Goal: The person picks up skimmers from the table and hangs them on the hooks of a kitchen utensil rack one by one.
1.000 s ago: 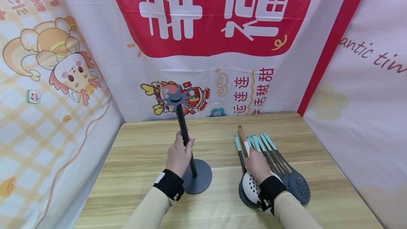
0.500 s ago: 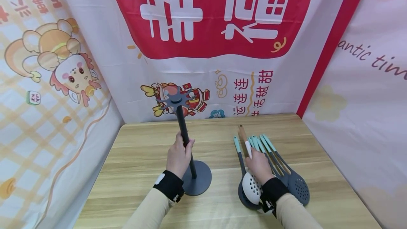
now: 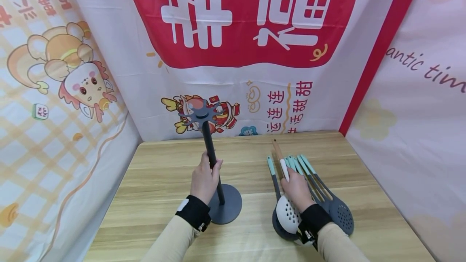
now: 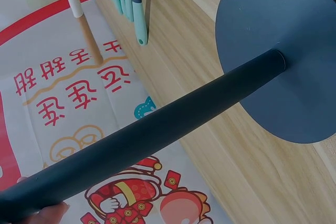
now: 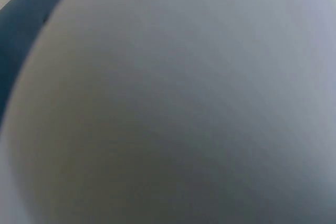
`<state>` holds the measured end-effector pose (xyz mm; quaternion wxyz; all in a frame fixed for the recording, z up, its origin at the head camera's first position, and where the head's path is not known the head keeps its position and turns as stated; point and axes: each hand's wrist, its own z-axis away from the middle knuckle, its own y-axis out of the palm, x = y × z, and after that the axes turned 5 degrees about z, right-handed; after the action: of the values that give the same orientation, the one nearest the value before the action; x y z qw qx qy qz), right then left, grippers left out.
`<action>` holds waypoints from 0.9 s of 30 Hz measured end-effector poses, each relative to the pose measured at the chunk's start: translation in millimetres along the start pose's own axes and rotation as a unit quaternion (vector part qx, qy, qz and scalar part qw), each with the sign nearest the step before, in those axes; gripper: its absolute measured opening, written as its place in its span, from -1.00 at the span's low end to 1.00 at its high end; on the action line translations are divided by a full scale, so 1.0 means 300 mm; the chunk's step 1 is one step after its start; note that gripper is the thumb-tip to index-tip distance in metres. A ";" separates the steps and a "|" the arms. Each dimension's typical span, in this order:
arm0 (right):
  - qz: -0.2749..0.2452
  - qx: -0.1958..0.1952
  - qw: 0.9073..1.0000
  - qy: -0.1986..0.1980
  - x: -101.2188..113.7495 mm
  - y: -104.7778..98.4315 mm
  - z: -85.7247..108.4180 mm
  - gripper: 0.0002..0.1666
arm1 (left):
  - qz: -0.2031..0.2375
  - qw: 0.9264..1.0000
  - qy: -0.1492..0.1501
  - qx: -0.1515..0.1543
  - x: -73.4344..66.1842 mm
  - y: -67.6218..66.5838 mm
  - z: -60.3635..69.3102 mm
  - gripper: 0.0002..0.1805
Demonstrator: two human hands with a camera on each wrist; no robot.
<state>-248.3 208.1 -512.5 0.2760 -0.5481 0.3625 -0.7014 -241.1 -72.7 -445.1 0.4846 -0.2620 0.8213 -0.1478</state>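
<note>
In the head view my left hand (image 3: 204, 177) grips the dark pole (image 3: 208, 140) of a utensil stand. Its round base (image 3: 232, 205) rests on the table, and a ring of hooks (image 3: 201, 113) crowns the top. At the right, my right hand (image 3: 296, 189) holds a white skimmer by its handle (image 3: 284, 170), whose wooden end points to the back wall. The skimmer's perforated head (image 3: 288, 215) is over a dark ladle (image 3: 279, 229), partly hidden by my wrist. A blurred pale surface (image 5: 173, 98) fills most of the right wrist view.
Several dark utensils with mint-green handles (image 3: 306, 163) lie fanned on the wooden table (image 3: 160, 197), including a slotted turner (image 3: 343, 215) at the right. Printed cloth walls (image 3: 247, 72) stand behind the table and along both sides.
The skimmer's handle end has risen slightly, and my right hand has shifted a little with it. My left hand stays around the pole. The head view has tilted slightly.
</note>
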 end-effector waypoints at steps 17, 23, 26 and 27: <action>-0.056 -0.012 0.998 0.006 0.034 -0.006 0.004 -0.28 | 0.001 1.000 0.009 -0.003 0.008 -0.002 -0.003 -0.64; -0.076 -0.011 0.997 -0.001 0.067 -0.015 0.022 -0.28 | 0.002 1.000 0.012 -0.005 0.013 -0.001 -0.004 -0.63; -0.084 -0.010 0.996 -0.009 0.090 -0.022 0.034 -0.29 | 0.002 1.000 0.009 -0.005 0.017 0.001 -0.005 -0.64; -0.085 -0.011 0.996 -0.012 0.099 -0.025 0.038 -0.29 | 0.002 1.000 0.007 -0.005 0.018 0.002 -0.005 -0.64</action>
<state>-244.5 186.9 -488.0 0.2134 -0.5883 0.3192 -0.7117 -244.7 -75.3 -448.5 0.4774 -0.2622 0.8261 -0.1447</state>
